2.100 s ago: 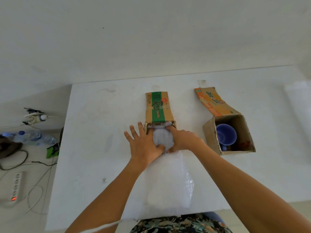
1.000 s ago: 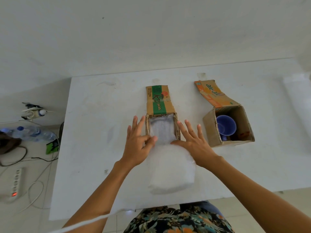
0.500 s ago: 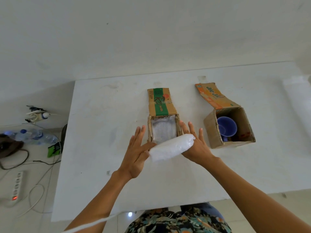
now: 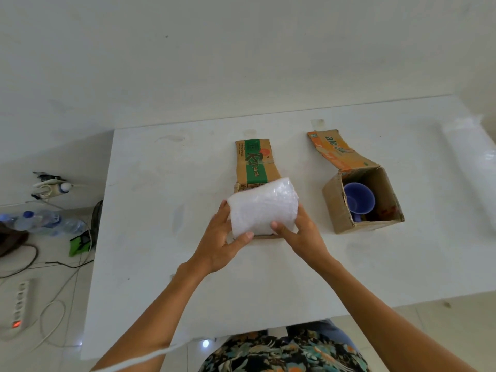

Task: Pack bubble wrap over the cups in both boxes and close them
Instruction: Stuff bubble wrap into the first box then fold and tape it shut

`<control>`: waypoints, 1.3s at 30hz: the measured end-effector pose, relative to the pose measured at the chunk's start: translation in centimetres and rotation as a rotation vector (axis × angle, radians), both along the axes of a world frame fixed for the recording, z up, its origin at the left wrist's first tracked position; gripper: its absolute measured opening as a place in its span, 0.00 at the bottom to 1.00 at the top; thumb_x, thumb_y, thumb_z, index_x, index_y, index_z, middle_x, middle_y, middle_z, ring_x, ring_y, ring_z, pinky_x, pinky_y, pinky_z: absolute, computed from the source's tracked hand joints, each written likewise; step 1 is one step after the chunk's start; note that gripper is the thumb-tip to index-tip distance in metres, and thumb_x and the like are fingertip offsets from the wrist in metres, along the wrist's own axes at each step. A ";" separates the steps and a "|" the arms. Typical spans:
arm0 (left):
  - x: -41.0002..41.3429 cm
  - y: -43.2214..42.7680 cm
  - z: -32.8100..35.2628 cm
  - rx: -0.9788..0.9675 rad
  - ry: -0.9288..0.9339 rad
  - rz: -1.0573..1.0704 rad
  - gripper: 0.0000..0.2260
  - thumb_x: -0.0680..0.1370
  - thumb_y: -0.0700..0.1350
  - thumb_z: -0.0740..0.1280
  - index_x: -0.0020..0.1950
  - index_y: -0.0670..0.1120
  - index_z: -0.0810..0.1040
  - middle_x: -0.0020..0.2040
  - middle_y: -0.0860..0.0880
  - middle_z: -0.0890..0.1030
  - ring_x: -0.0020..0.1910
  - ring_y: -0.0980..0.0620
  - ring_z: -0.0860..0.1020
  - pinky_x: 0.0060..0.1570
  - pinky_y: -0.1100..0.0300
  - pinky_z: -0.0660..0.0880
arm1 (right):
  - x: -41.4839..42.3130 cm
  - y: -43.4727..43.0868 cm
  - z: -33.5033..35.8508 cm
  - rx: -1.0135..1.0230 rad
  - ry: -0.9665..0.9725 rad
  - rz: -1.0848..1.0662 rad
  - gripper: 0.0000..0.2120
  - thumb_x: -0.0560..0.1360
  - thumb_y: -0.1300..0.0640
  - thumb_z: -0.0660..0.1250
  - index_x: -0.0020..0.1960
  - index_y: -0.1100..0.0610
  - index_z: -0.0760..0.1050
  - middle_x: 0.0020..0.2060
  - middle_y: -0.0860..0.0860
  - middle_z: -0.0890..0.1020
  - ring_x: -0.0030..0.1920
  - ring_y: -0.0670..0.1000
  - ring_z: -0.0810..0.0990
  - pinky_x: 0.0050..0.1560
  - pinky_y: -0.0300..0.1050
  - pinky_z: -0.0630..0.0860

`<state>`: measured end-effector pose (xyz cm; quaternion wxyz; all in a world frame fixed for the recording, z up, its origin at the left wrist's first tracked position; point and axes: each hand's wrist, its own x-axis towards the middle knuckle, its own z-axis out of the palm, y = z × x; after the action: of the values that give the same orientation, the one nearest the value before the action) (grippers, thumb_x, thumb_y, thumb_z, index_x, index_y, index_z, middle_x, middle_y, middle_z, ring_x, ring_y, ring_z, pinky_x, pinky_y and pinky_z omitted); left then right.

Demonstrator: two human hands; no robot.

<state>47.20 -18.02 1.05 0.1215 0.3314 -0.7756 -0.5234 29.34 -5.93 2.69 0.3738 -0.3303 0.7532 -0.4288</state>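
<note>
On the white tabletop point(image 4: 161, 237), matte with faint scuffs, two corrugated cardboard boxes sit toward the far edge, well apart. Plain white wall behind. Pale tiled floor off the left edge: clear water bottles point(image 4: 40, 221) lying down, a white power strip point(image 4: 20, 304) with a red lit switch, loose cables point(image 4: 53, 318).

Green-print box point(image 4: 255, 167): near the middle of the far half, its flap folded back flat toward the far edge; most of its opening is hidden by the bubble wrap point(image 4: 264, 209).

Bubble wrap: translucent white, dimpled, folded into a soft rounded pad, held directly over the green-print box's opening. Can't tell if it touches the box.

Left hand point(image 4: 222, 242): clamped on the pad's left and near edge, thumb on top, fingers behind. Right hand point(image 4: 300, 237): gripping the pad's right near corner, thumb on top.

Orange-print box point(image 4: 362, 205): toward the right, open, flap bent up and back toward the far edge; raw brown walls inside, ragged near rim. Blue plastic cup point(image 4: 358, 198) inside, round, smooth, mouth facing the camera, uncovered.

Far right edge: another pale translucent sheet point(image 4: 472, 157), blurred.

Floral-print clothing point(image 4: 281, 353) shows at the near edge.
</note>
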 end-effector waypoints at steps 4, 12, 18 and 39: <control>-0.8 0.4 -0.2 0.039 -0.009 0.188 0.17 0.76 0.63 0.63 0.62 0.61 0.78 0.78 0.58 0.59 0.78 0.58 0.48 0.73 0.45 0.63 | -0.4 -0.3 -1.0 0.077 0.106 0.027 0.26 0.69 0.32 0.65 0.64 0.38 0.69 0.70 0.47 0.66 0.73 0.59 0.61 0.69 0.67 0.61; -1.9 0.9 -1.4 -0.469 -0.168 0.189 0.24 0.80 0.60 0.57 0.47 0.43 0.84 0.73 0.42 0.70 0.75 0.42 0.62 0.67 0.39 0.67 | -0.6 -0.7 -1.0 0.180 0.225 0.033 0.24 0.72 0.39 0.67 0.59 0.54 0.79 0.70 0.49 0.70 0.71 0.57 0.63 0.70 0.65 0.60; -3.0 0.9 -0.9 -0.233 -0.050 0.376 0.15 0.77 0.54 0.68 0.53 0.43 0.81 0.72 0.46 0.69 0.70 0.50 0.67 0.60 0.49 0.76 | -1.1 -0.9 -1.0 0.198 0.246 0.092 0.22 0.73 0.39 0.66 0.56 0.53 0.81 0.70 0.49 0.70 0.71 0.57 0.62 0.70 0.65 0.58; -3.6 -0.1 0.0 -0.243 0.040 0.403 0.25 0.70 0.52 0.77 0.60 0.46 0.71 0.67 0.49 0.68 0.65 0.51 0.69 0.57 0.58 0.73 | -4.1 -6.3 1.6 0.110 0.363 0.014 0.21 0.77 0.48 0.64 0.67 0.55 0.72 0.64 0.51 0.76 0.61 0.53 0.76 0.62 0.56 0.73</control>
<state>43.62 -18.15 1.03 0.2779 0.4522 -0.7483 -0.3979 25.22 -12.19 4.26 0.2521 -0.3866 0.8283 -0.3178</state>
